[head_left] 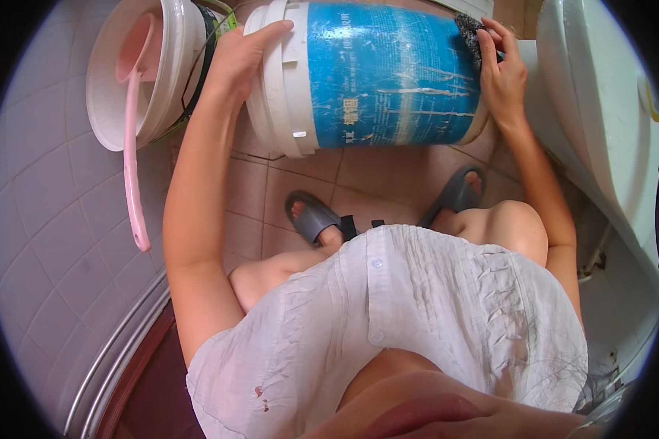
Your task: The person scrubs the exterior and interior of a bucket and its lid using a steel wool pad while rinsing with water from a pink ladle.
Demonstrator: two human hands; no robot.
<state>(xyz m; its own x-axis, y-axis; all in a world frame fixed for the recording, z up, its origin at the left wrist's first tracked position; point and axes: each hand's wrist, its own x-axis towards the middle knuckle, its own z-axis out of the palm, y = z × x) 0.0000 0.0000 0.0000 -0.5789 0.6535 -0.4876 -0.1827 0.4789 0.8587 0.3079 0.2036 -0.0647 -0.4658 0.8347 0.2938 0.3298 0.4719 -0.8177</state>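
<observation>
A large white bucket with a scuffed blue label (388, 73) is tipped on its side in front of me, its rim to the left and its base to the right. My left hand (245, 62) grips the rim, thumb laid over the edge. At the base end, my right hand (504, 73) holds a dark, rough scouring pad (470, 35) against the bucket's side. White scratches run across the label near that end. The bucket's inside is hidden from this view.
At the left stands another white bucket (104, 102) with a pink long-handled dipper (132, 154) hanging over its rim. White sanitary ware (600, 110) rises on the right. Tiled floor (300, 172) and grey slippers (311, 216) on my feet lie below. Metal rails (113, 351) run at lower left.
</observation>
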